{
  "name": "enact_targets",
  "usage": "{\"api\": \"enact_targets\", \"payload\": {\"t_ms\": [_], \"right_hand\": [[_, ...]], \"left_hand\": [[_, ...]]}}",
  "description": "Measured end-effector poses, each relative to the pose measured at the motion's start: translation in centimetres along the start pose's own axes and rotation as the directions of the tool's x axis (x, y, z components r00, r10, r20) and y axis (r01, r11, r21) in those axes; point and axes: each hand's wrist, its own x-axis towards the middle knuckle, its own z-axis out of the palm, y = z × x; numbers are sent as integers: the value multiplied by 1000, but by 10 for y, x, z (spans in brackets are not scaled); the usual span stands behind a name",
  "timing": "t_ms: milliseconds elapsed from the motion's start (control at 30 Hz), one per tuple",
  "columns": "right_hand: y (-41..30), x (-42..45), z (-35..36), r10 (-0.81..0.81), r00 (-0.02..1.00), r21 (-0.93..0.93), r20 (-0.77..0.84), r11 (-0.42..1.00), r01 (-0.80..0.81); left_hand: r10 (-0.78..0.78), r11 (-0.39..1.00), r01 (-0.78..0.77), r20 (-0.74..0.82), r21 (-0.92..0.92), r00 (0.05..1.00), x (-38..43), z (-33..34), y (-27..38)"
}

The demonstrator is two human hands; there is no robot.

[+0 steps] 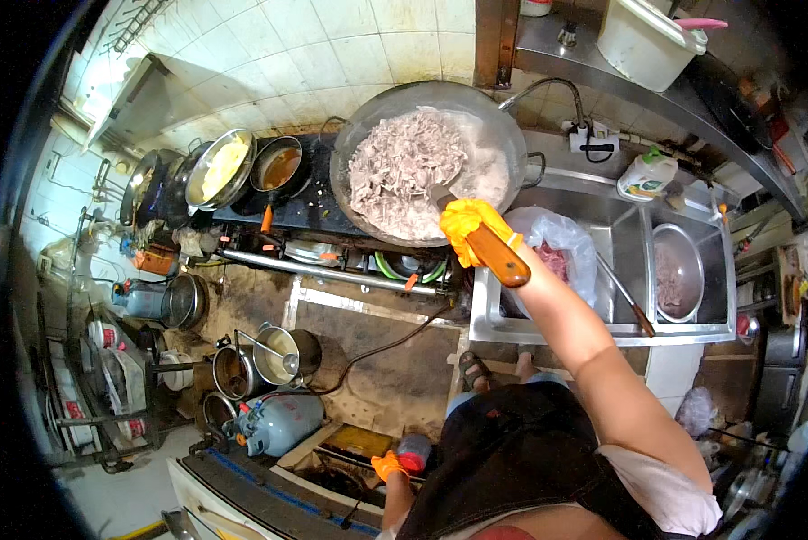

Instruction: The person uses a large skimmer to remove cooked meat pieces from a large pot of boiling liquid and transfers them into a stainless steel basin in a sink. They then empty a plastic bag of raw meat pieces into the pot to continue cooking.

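My right hand [477, 231], in an orange rubber glove, grips the wooden handle [497, 255] of a wok spatula or ladle. The tool's metal end reaches into a large wok [377, 233], where it is partly buried. Greyish cooked sliced meat [407, 158] heaps up in the wok's left and middle, with pale foamy liquid [488, 165] to its right. Low in the view, my left hand [389, 466], also in an orange glove, is beside a plastic jar with a red lid [414, 453]. Whether its fingers hold anything is not clear.
Right of the wok, a steel sink [600, 331] holds a plastic bag [583, 260] of raw meat, a wooden-handled rod [623, 290] and a bowl [697, 270] of meat. Pans [279, 162] stand left. A gas cylinder [286, 422] and pots [306, 351] stand behind on the floor.
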Motion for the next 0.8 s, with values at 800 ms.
{"api": "enact_targets", "payload": {"t_ms": [800], "right_hand": [[-10,-336,-1,105,783,560,613,641,-525]], "left_hand": [[256,762,-496,509,417,822,-20,44,-11]]}}
